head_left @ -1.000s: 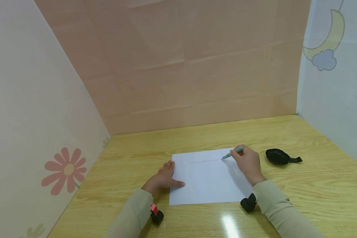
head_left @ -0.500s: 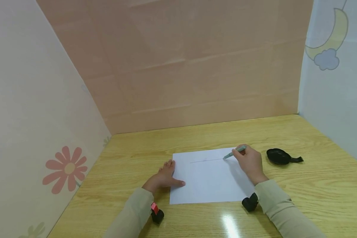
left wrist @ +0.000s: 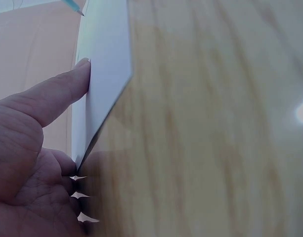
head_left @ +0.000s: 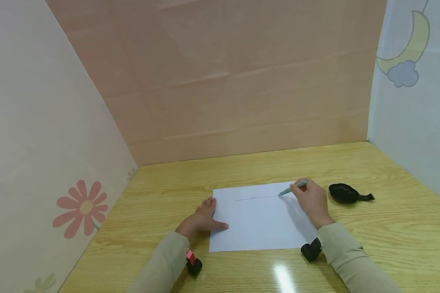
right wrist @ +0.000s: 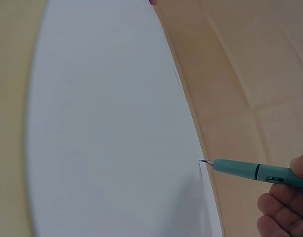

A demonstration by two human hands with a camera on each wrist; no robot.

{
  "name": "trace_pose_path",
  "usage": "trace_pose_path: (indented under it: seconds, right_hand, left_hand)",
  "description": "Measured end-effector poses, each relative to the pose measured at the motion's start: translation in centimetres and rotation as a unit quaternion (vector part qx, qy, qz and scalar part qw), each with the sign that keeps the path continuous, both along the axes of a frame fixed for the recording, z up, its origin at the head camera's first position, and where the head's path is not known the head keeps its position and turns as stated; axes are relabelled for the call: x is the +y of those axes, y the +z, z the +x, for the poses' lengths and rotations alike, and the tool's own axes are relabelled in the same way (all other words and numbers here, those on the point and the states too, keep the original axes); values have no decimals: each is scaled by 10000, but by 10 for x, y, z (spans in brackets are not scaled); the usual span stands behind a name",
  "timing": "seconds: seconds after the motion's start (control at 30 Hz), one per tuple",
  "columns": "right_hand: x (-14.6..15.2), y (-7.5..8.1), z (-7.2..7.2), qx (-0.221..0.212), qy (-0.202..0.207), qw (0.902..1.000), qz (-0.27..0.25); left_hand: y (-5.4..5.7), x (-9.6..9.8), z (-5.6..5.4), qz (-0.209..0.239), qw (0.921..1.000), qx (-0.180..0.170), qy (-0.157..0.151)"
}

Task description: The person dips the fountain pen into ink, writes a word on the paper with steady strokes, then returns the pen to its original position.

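A sheet of white paper lies on the wooden table. My right hand pinches a teal fountain pen, whose metal nib meets the paper near its far right part. From the nib a thin dark line runs leftward across the upper part of the sheet. Over the paper's left edge rests my left hand, its thumb stretched onto the sheet and its other fingers spread along the side. In the left wrist view that thumb lies against the paper, with the pen tip at the top.
A black oval thing with a short handle-like tail lies right of the paper. The wooden table ends at a tan backdrop, with printed walls on both sides. Black wrist devices sit under both sleeves.
My right hand has moved slightly to the right with the pen, and the drawn line has grown longer that way. My left hand stays in place on the paper.
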State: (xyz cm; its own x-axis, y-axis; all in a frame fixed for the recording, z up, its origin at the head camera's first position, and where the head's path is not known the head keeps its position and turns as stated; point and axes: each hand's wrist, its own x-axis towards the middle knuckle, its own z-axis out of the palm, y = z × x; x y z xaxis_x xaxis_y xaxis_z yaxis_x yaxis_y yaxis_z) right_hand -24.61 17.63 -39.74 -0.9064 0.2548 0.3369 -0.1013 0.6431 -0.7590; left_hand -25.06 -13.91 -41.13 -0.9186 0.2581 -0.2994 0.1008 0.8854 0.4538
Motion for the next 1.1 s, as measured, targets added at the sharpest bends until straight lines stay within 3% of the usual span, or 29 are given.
trace_pose_path:
  seconds: [0.5,0.77,1.1]
  right_hand:
    - [11,4,4,224,-218,9995,-10]
    - [20,2,4,121,-331,9994,-61]
    - [28,0,6,156,-254,9995,-37]
  left_hand:
    - [0,1,-1,-25,10000,-23,55]
    - [-1,0,-1,-35,10000,-51,36]
    - [-2,0,-2,-23,10000,-25,41]
